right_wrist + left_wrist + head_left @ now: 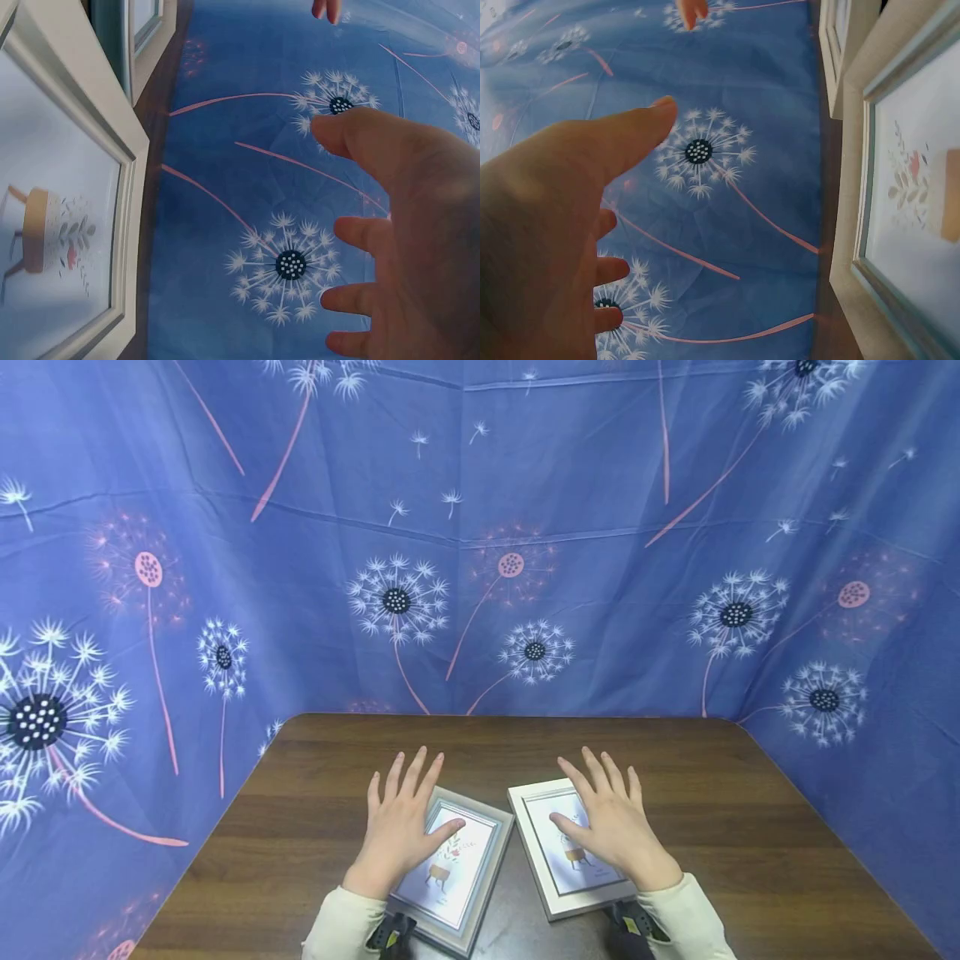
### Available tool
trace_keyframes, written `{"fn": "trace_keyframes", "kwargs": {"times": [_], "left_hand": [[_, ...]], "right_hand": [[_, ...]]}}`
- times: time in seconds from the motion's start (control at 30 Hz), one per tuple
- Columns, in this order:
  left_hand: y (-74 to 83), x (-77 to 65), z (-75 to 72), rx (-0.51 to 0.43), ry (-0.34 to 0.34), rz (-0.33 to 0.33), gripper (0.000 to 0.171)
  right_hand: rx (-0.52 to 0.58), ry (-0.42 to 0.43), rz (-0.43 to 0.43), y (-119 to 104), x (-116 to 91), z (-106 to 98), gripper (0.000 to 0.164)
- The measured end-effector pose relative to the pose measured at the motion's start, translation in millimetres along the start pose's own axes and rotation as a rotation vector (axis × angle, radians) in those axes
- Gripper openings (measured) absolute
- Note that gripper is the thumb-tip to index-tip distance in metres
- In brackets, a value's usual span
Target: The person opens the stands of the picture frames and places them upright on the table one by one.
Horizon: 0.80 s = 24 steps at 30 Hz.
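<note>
Two picture frames lie face up on the wooden table, tilted away from each other. Above the left picture frame (pixel 480 868), with its greyish rim and a potted-plant print, my left hand (pixel 401 831) hovers with fingers spread. My right hand (pixel 617 831) is held likewise over the white right picture frame (pixel 551 881), partly covering its print. Both hands hold nothing. In the left wrist view the left hand (pixel 547 195) stands apart from the frame (pixel 847 225); in the right wrist view a gap also separates the right hand (pixel 427 225) from the frame (pixel 129 225).
The brown wooden table (pixel 337 760) has rounded far corners. A blue curtain (pixel 600 468) with dandelion prints hangs behind it and along both sides. Black straps with devices sit on both wrists, next to light sleeves (pixel 341 927).
</note>
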<state>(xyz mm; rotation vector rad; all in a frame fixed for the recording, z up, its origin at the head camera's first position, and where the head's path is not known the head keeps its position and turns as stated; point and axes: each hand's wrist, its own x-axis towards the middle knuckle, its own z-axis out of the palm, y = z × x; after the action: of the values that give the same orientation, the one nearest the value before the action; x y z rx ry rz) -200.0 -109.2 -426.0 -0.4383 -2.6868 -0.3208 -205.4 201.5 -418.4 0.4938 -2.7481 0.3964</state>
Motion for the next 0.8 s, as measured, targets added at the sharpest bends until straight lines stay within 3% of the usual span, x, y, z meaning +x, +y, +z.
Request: {"fn": "trace_keyframes", "kwargs": {"times": [0.4, 0.8], "left_hand": [[-1.6, 2.5, 0.3, -0.004, 0.020, 0.060, 0.092], [-7.2, 8.5, -0.3, 0.002, 0.044, 0.126, 0.093]], "right_hand": [[-0.040, 0.085, -0.086, 2.7, 3.7, 1.9, 0.071], [-0.118, 0.102, -0.163, 3.1, 10.7, 3.2, 0.066]]}}
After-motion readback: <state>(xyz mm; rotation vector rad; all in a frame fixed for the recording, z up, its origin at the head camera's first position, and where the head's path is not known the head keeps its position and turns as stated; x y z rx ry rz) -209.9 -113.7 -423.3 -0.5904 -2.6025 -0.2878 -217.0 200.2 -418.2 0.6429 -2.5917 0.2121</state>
